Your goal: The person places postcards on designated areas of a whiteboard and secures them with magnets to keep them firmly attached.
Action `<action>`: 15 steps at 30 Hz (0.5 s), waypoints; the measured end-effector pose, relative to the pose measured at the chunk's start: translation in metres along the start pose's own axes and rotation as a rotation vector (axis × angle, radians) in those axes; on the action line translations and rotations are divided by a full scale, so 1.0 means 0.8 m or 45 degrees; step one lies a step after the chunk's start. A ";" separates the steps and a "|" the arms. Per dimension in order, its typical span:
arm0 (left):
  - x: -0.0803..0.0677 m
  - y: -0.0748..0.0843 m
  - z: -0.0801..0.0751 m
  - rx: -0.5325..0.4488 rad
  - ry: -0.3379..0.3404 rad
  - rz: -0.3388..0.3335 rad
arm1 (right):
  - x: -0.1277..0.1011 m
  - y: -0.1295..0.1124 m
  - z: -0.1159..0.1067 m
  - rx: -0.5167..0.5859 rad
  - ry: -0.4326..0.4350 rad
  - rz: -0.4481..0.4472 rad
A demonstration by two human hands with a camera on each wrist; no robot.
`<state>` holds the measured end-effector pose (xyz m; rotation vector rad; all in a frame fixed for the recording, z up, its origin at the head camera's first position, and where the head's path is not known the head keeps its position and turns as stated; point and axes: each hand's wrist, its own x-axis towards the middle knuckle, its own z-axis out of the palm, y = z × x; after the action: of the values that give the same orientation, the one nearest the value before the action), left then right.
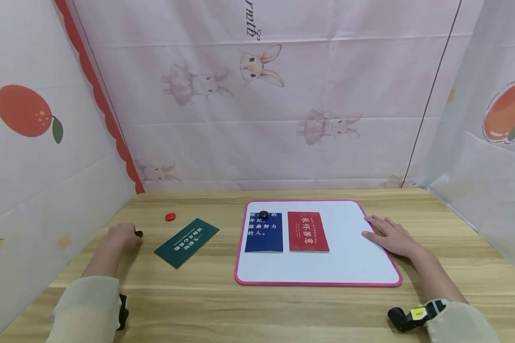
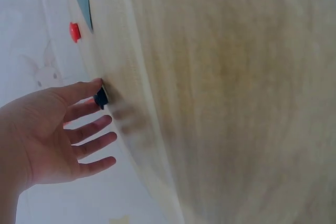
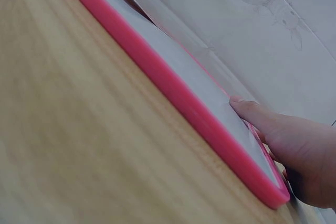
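My left hand (image 1: 119, 235), fingers straight, touches a small dark magnet (image 1: 139, 234) on the table's left. A red magnet (image 1: 169, 216) lies beyond; a green card (image 1: 186, 242) slants rightward. My right hand (image 1: 390, 234) rests flat on the whiteboard (image 1: 352, 267).

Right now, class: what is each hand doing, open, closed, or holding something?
Left hand: open, straight fingers, one fingertip touching the small black magnet.
Right hand: open, resting flat on the whiteboard edge, holding nothing.

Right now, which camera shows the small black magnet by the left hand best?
Left wrist: the black magnet sits at the left hand's fingertip. Head view shows only a dark speck; right wrist misses it.
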<state>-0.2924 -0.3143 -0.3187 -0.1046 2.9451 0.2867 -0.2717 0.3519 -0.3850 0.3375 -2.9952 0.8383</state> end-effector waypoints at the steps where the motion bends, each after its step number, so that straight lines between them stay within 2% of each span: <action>1: 0.000 -0.001 0.001 -0.003 -0.001 -0.004 | 0.000 0.001 0.000 0.000 0.000 -0.001; 8: 0.006 -0.008 0.008 0.007 0.019 -0.017 | 0.001 0.005 0.001 -0.009 0.005 0.003; 15: 0.012 -0.014 0.014 0.040 0.087 -0.020 | 0.001 0.003 0.001 -0.009 0.001 0.003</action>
<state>-0.2990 -0.3233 -0.3333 -0.1358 3.0135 0.2387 -0.2729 0.3534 -0.3865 0.3338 -2.9978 0.8273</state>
